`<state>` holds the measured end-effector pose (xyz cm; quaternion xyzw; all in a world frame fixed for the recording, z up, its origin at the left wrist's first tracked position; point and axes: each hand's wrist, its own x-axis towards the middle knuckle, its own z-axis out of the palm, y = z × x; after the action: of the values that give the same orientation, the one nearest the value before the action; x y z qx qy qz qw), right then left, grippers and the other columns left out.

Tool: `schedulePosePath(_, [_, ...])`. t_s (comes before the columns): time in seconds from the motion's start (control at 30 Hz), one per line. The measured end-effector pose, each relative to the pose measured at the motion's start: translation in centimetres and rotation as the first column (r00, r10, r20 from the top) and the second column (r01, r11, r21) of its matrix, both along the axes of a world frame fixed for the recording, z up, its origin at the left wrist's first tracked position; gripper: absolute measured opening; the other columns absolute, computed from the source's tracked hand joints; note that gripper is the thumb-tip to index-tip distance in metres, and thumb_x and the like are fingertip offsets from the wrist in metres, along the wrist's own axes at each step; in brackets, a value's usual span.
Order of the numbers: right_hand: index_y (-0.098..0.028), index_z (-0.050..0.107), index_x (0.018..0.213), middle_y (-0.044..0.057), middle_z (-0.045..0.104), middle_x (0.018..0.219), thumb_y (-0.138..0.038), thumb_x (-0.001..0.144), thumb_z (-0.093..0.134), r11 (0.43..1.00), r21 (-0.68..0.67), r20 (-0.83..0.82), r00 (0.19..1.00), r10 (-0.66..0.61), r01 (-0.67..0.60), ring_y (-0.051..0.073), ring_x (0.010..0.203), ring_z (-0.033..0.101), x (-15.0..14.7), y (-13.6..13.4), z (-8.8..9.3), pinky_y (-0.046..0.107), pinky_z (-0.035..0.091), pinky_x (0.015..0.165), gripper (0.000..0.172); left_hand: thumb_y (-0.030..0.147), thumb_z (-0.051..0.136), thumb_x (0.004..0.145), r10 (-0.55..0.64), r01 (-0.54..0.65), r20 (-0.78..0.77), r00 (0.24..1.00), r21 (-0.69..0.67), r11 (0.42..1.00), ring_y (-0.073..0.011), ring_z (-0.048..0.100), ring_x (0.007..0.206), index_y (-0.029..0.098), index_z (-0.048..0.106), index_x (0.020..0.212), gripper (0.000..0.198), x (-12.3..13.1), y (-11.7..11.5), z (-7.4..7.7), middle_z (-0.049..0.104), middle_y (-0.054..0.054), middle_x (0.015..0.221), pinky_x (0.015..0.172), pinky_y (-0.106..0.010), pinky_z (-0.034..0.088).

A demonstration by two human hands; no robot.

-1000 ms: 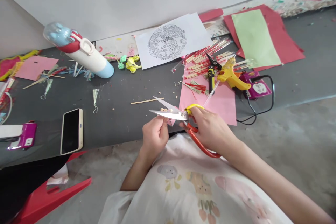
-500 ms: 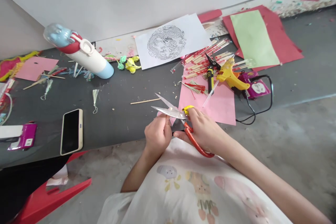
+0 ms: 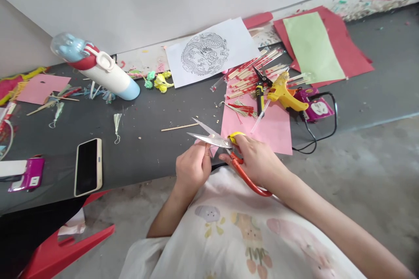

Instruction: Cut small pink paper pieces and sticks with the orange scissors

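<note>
Red-and-yellow-handled scissors [image 3: 224,142], one pair: held before the shirt [image 3: 225,222] at the table's [image 3: 147,152] near edge, blades parted and pointing leftward, seemingly to keep the tips off the body.
Right hand [image 3: 258,157]: fingers wrapped about the handles, holding the blades spread.
Left hand [image 3: 193,163]: fingers curled in, thumb against forefinger just beneath the blades, as if steadying something small; what it pinches, if anything, cannot be told.
Phone [image 3: 87,166]: flat near the edge, left, probably for easy reach.
Thin stick [image 3: 180,127]: loose, just beyond the blades.
Pink sheet [image 3: 278,133]: right, partly under the pliers [image 3: 259,98] and glue gun [image 3: 284,92], perhaps sparing the tabletop.
Red-tipped sticks [image 3: 250,72]: heaped behind the pliers, apparently as stock.
Bottle [image 3: 108,72]: standing near the wall, likely away from elbows.
Dragon drawing [image 3: 209,54]: at the wall, face visible.
</note>
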<state>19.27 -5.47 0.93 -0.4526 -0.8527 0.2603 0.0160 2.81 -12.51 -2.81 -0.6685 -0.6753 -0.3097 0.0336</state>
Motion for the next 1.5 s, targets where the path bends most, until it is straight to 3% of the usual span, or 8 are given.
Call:
schedulePosePath(0.17, [-0.019, 0.045, 0.081, 0.007, 0.06, 0.077, -0.045, 0.089, 0.042, 1.0, -0.007, 0.017, 1.0, 0.004, -0.003, 0.018, 0.062, 0.052, 0.1, -0.1, 0.0, 0.026, 0.032, 0.054, 0.028, 0.02, 0.048, 0.088, -0.01, 0.011, 0.085, 0.996, -0.018, 1.0, -0.0075, 0.044, 0.047, 0.017, 0.054, 0.063, 0.026, 0.1, 0.2, 0.3, 0.052, 0.002, 0.052, 0.051, -0.022, 0.029])
schedulePosePath(0.37, [-0.021, 0.042, 0.076, 0.001, 0.057, 0.067, -0.046, 0.089, 0.039, 0.988, -0.152, -0.036, 0.999, 0.003, -0.008, 0.014, 0.053, 0.049, 0.2, -0.4, -0.2, 0.025, 0.031, 0.051, 0.028, 0.022, 0.046, 0.089, -0.023, 0.031, 0.191, 0.981, -0.041, 0.999, -0.0061, 0.044, 0.047, 0.017, 0.058, 0.07, 0.023, -0.3, 0.4, 0.3, 0.053, 0.003, 0.053, 0.051, -0.019, 0.031])
schedulePosePath(0.63, [-0.019, 0.046, 0.081, 0.006, 0.061, 0.078, -0.057, 0.086, 0.041, 0.998, -0.063, 0.032, 0.999, 0.008, -0.006, 0.02, 0.065, 0.057, 0.6, 0.1, 0.0, 0.027, 0.036, 0.056, 0.038, 0.03, 0.04, 0.092, 0.006, 0.048, 0.185, 0.983, -0.282, 0.958, -0.0074, 0.048, 0.052, 0.018, 0.061, 0.078, 0.028, -0.8, 1.0, 1.1, 0.057, 0.002, 0.058, 0.053, -0.019, 0.032])
schedulePosePath(0.83, [-0.012, 0.049, 0.102, 0.014, 0.06, 0.094, -0.06, 0.084, 0.045, 0.998, 0.044, -0.056, 0.998, 0.04, -0.038, 0.027, 0.087, 0.059, 0.9, 0.1, -0.4, 0.035, 0.044, 0.071, 0.051, 0.033, 0.04, 0.092, -0.021, 0.127, 0.346, 0.938, -0.287, 0.949, -0.0073, 0.05, 0.049, 0.017, 0.06, 0.072, 0.033, -1.3, 1.3, 1.3, 0.058, 0.002, 0.056, 0.052, -0.018, 0.034])
schedulePosePath(1.1, [-0.01, 0.048, 0.102, 0.017, 0.058, 0.098, -0.06, 0.083, 0.045, 0.998, 0.041, -0.093, 0.995, 0.045, -0.041, 0.029, 0.094, 0.056, 0.9, 0.3, -0.3, 0.04, 0.045, 0.081, 0.053, 0.036, 0.038, 0.093, -0.042, 0.207, 0.458, 0.888, -0.318, 0.925, -0.0091, 0.052, 0.048, 0.017, 0.063, 0.069, 0.04, -1.4, 1.6, 1.7, 0.058, 0.001, 0.051, 0.052, -0.02, 0.036])
schedulePosePath(1.37, [-0.016, 0.048, 0.092, 0.011, 0.061, 0.087, -0.053, 0.089, 0.04, 0.998, 0.044, -0.041, 0.999, 0.035, -0.034, 0.022, 0.074, 0.057, 0.8, 0.7, -0.1, 0.03, 0.04, 0.062, 0.038, 0.04, 0.036, 0.093, -0.042, 0.26, 0.506, 0.861, -0.367, 0.893, -0.0082, 0.047, 0.045, 0.017, 0.053, 0.058, 0.046, -1.3, 2.1, 1.7, 0.049, 0.003, 0.045, 0.051, -0.021, 0.034])
schedulePosePath(1.5, [-0.018, 0.048, 0.085, 0.006, 0.061, 0.076, -0.053, 0.089, 0.038, 1.0, -0.014, 0.019, 1.0, -0.009, 0.009, 0.018, 0.061, 0.054, 0.7, 0.8, -0.2, 0.027, 0.033, 0.054, 0.037, 0.039, 0.036, 0.094, -0.02, 0.237, 0.545, 0.838, -0.332, 0.913, -0.0076, 0.044, 0.044, 0.017, 0.052, 0.062, 0.042, -1.1, 2.2, 2.1, 0.047, 0.004, 0.045, 0.05, -0.021, 0.034])
